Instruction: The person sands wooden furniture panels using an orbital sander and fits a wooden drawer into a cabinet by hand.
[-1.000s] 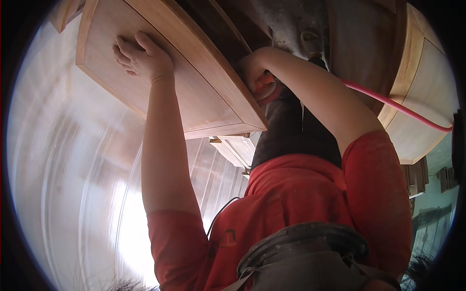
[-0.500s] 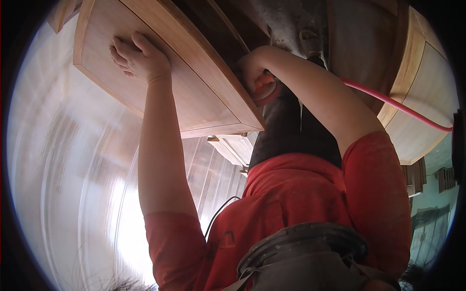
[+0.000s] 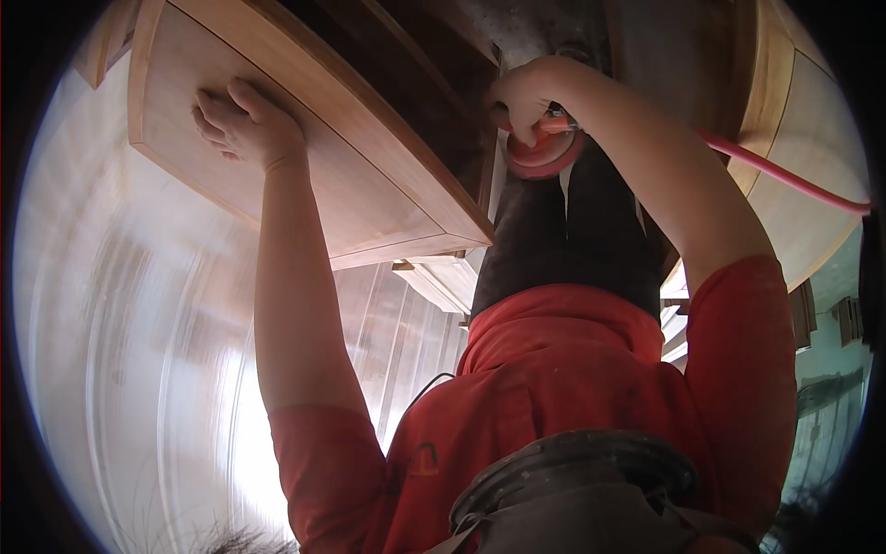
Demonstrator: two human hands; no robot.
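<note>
My left hand (image 3: 247,125) lies with fingers spread on the face of a framed wooden panel (image 3: 341,198) at the upper left. Wrapped around a red round-pad sander (image 3: 544,152) is my right hand (image 3: 526,97). The sander is to the right of the panel's edge, apart from it, in front of my dark trousers. My forearm and fingers hide part of its body. A pink-red hose (image 3: 784,174) emerges from behind my right forearm and runs off to the right; its connection to the sander is hidden.
Another curved wooden panel (image 3: 803,129) stands at the right. Dark wooden framing (image 3: 406,55) extends behind the left panel. Pale wooden pieces (image 3: 438,277) show below its lower corner. Translucent ribbed sheeting (image 3: 166,323) covers the left side.
My right hand and the sander have moved right and slightly up, away from the panel's edge, and the sander shows more fully. My left hand stays on the panel; the view shifted slightly.
</note>
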